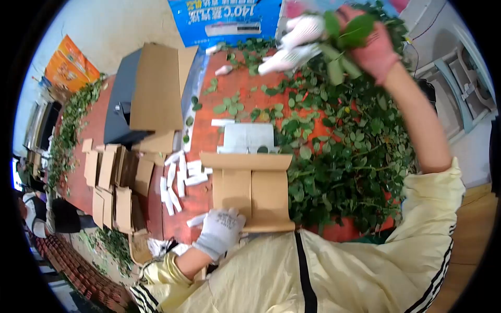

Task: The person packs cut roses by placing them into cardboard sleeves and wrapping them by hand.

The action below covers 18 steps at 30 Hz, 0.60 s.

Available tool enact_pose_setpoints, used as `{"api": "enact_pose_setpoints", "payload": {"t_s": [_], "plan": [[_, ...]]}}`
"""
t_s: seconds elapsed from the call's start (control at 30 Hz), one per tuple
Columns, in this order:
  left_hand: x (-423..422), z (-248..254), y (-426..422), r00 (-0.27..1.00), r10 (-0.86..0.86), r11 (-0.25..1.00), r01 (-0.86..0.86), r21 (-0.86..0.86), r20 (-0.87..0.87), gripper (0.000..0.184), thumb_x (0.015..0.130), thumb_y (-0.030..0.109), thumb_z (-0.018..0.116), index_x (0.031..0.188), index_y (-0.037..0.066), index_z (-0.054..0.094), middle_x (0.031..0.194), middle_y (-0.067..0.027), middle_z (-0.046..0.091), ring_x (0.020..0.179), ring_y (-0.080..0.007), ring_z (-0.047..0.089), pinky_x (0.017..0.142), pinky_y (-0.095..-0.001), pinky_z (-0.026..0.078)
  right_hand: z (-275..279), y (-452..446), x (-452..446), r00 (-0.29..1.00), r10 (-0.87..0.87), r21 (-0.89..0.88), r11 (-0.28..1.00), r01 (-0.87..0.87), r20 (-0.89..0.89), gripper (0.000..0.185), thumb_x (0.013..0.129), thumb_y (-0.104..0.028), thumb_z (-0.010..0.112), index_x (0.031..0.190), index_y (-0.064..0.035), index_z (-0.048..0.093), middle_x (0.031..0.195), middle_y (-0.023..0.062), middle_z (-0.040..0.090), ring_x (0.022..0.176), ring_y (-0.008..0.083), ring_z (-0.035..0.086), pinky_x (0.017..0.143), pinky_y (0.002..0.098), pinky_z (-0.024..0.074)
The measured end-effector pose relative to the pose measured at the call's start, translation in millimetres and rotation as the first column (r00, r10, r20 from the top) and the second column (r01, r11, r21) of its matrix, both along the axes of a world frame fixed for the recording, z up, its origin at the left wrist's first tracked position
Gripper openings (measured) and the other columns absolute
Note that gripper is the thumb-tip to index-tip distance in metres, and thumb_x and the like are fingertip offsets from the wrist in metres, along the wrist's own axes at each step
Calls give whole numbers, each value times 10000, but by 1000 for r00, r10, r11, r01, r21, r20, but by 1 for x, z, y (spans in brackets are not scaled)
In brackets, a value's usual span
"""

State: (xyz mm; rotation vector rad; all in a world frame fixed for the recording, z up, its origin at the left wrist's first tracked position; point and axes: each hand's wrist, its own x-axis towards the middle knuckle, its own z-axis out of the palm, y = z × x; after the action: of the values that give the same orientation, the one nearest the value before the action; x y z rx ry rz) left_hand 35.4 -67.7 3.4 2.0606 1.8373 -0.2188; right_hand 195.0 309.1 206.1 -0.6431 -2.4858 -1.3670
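My left hand (220, 230), in a white glove with printing on its back, rests on the near left corner of a creased brown cardboard sheet (235, 193). Its fingers are curled at the sheet; their tips are hidden. Raised at the far right, my right hand (374, 52) wears a pink glove and is closed around a bunch of leafy rose stems (336, 65). White sleeves (292, 57) cover the heads of these roses, which point left and are slightly blurred. Beyond the cardboard lies a pale grey flat piece (249, 136).
Leafy cut stems (355, 161) cover the right of the red table (203, 125). White rolled pieces (182, 175) lie left of the cardboard. Folded cardboard stacks (117, 177) and a dark grey box (122, 99) stand further left. A blue printed box (224, 23) is behind.
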Motion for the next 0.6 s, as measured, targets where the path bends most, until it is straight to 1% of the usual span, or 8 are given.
{"api": "enact_pose_setpoints", "payload": {"t_s": [0.1, 0.17, 0.23, 0.33, 0.37, 0.43, 0.57, 0.6], "plan": [[-4, -8, -4, 994, 17, 996, -26, 86, 106, 188, 710, 235, 617, 858, 121, 593, 856, -74, 571, 810, -259, 593, 671, -411, 461, 21, -26, 28, 970, 238, 25, 971, -237, -40, 313, 834, -144, 513, 1140, -155, 580, 1143, 33, 605, 1038, 180, 562, 833, 340, 452], [-4, -9, -2, 995, 19, 995, -29, 96, 102, 193, 716, 241, 618, 858, 114, 587, 850, -82, 570, 805, -263, 596, 676, -411, 459, 42, -90, 50, 968, 211, -166, 958, -232, -136, 322, 829, -186, 521, 1145, -160, 579, 1194, 53, 573, 1048, 205, 553, 850, 350, 437], [-7, -14, -10, 994, -14, 989, -3, 150, 108, 238, 729, 265, 624, 905, 110, 583, 848, -100, 574, 802, -268, 602, 686, -412, 458, 45, -156, 58, 976, 158, -243, 951, -192, -151, 329, 826, -207, 525, 1147, -163, 579, 1220, 63, 557, 1053, 218, 549, 858, 355, 430], [-12, -5, -14, 984, -4, 989, -23, 149, 176, 299, 769, 286, 599, 1002, 100, 576, 882, -114, 591, 829, -279, 604, 704, -414, 463, -10, -197, 52, 982, -140, -529, 847, 54, -123, 431, 844, -280, 489, 1246, -125, 500, 1290, 74, 501, 1136, 227, 489, 988, 377, 363], [-14, 3, -17, 984, -4, 989, -23, 148, 178, 299, 769, 286, 599, 1002, 100, 576, 882, -114, 591, 829, -279, 604, 704, -414, 463, -39, -192, 51, 962, -102, -873, 453, -181, -252, 378, 887, -273, 406, 1208, -96, 500, 1265, 73, 513, 1148, 216, 480, 1006, 364, 358], [-33, 18, -30, 951, 2, 997, -27, 76, 311, 366, 809, 305, 564, 1094, 76, 548, 947, -132, 608, 874, -299, 603, 736, -419, 467, -91, -195, 53, 914, -149, -922, -34, -387, -378, 358, 929, -266, 324, 1169, -68, 500, 1241, 71, 525, 1160, 204, 470, 1025, 352, 353], [-51, -2, -46, 927, 13, 992, -59, 112, 375, 426, 824, 335, 554, 1135, 46, 530, 1001, -156, 618, 916, -320, 596, 776, -421, 464, -131, -212, 45, 998, -68, -963, 271, 16, -2, 357, 912, -216, 351, 1209, -58, 473, 1230, 71, 543, 1150, 200, 490, 1008, 334, 356], [-55, -5, -51, 928, 3, 992, -49, 113, 374, 426, 824, 335, 554, 1135, 46, 530, 1001, -156, 618, 916, -320, 596, 776, -421, 464, -128, -219, 36, 997, -75, -970, 244, 18, 0, 366, 911, -216, 351, 1219, -56, 466, 1234, 71, 539, 1151, 195, 487, 1005, 329, 357]]}}
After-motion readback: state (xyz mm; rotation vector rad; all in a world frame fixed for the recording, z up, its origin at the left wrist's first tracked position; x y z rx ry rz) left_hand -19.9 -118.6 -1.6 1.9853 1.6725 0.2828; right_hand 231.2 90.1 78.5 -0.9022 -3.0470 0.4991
